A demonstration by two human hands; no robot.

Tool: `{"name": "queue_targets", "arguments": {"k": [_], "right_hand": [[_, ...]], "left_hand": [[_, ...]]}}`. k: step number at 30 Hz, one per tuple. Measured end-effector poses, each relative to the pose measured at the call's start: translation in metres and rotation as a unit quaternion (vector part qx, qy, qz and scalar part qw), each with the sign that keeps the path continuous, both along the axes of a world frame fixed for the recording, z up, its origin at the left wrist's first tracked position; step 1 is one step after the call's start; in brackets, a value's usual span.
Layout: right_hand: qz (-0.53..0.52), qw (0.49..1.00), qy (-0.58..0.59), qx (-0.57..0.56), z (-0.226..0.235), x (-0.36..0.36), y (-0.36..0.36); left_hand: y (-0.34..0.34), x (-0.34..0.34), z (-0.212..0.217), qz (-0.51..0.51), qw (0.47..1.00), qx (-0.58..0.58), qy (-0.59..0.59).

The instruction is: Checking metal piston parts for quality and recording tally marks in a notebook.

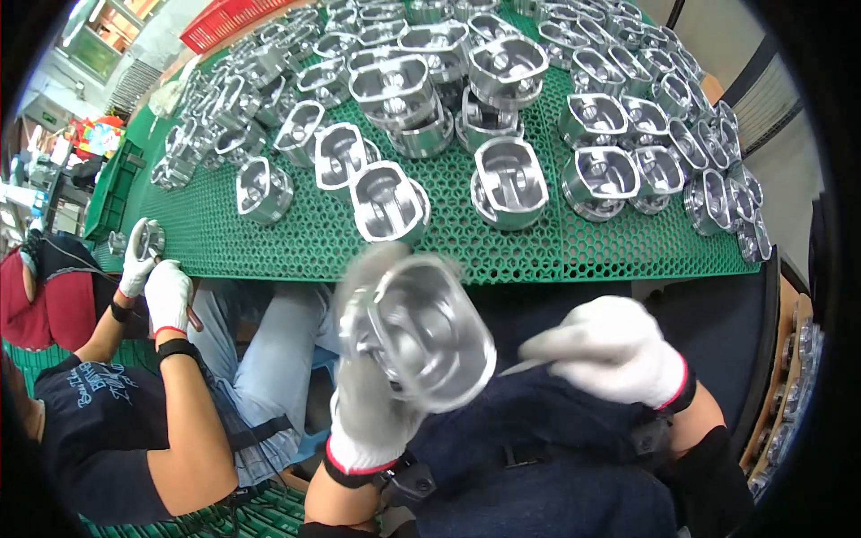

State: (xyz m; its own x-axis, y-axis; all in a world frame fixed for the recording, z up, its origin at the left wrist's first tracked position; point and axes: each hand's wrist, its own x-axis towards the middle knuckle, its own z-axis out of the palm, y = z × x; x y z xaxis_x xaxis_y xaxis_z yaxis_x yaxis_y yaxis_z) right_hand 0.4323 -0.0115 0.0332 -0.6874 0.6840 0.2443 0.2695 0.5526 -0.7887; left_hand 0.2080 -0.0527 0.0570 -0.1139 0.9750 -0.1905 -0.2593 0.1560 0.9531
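My left hand (366, 394), in a white knit glove with a red-edged cuff, is closed round a silver engine piston (437, 332). Its hollow underside faces up, and both piston and fingers are smeared by motion. To its right, my gloved right hand (619, 350) is closed on a thin pointed tool (523, 367), whose light narrow tip sticks out toward the piston without touching it. The glove hides the tool's handle. Just beyond my left hand, a piston (387, 204) and another piston (509, 184) stand near the front of the green mat (296, 242).
Many pistons crowd the back and right of the mat, some stacked. A red crate (229, 25) sits at the far left. At left, a co-worker's gloved hands (161, 287) hold a piston and a tool. More pistons stand in a rack (789, 394) at the right.
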Motion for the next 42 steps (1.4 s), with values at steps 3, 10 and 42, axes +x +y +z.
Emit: {"name": "queue_targets", "arguments": {"k": [3,10,42], "right_hand": [[-0.178,0.918,0.222,-0.275,0.016,0.015,-0.005],[-0.005,1.0,-0.003,0.021,-0.006,-0.002,0.001],[-0.042,0.673,0.347,-0.652,-0.039,-0.005,-0.033]], "left_hand": [[0.001,0.007,-0.008,0.12,0.937,0.221,-0.244],[-0.032,0.012,-0.049,0.027,0.869,-0.031,-0.494],[-0.03,0.017,-0.043,-0.096,0.906,0.33,0.247]]}}
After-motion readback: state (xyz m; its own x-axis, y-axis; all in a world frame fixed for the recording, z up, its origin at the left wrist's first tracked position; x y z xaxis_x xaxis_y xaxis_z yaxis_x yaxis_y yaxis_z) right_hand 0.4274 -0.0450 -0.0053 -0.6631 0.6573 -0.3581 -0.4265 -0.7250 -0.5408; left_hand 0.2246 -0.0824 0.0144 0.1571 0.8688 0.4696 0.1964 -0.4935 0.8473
